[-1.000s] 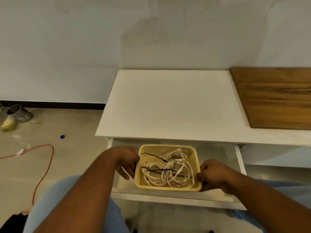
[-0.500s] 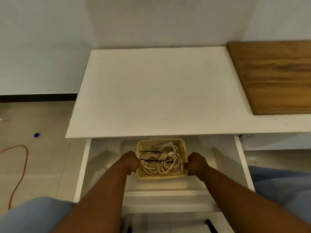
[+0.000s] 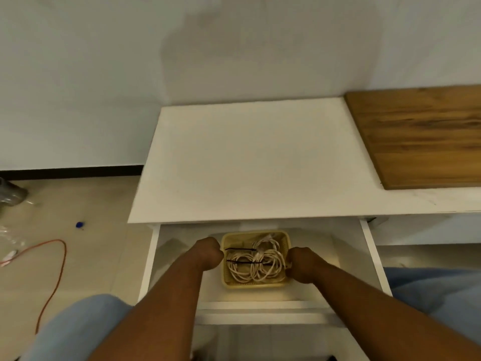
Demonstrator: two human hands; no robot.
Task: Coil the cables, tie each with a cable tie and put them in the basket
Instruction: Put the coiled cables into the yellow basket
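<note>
A yellow plastic basket (image 3: 253, 284) sits inside the open white drawer (image 3: 363, 241). In it lie coiled white cables (image 3: 256, 267), bound by black cable ties (image 3: 240, 249) whose tails stick out to the left. My left hand (image 3: 207, 254) grips the basket's left rim, fingers curled. My right hand (image 3: 302, 264) grips the right rim the same way. Both forearms reach in from below.
The white desk top (image 3: 250, 157) hangs over the drawer's far part. A wooden board (image 3: 421, 136) lies on the right. On the floor to the left are an orange cord (image 3: 56, 272), a blue cap (image 3: 80, 224) and a tin (image 3: 11, 194). Knees in blue cloth flank the drawer.
The basket has gone deeper into the drawer with both hands on its rims. The camera has tilted and shifted, so the desk top now sits more to the right.
</note>
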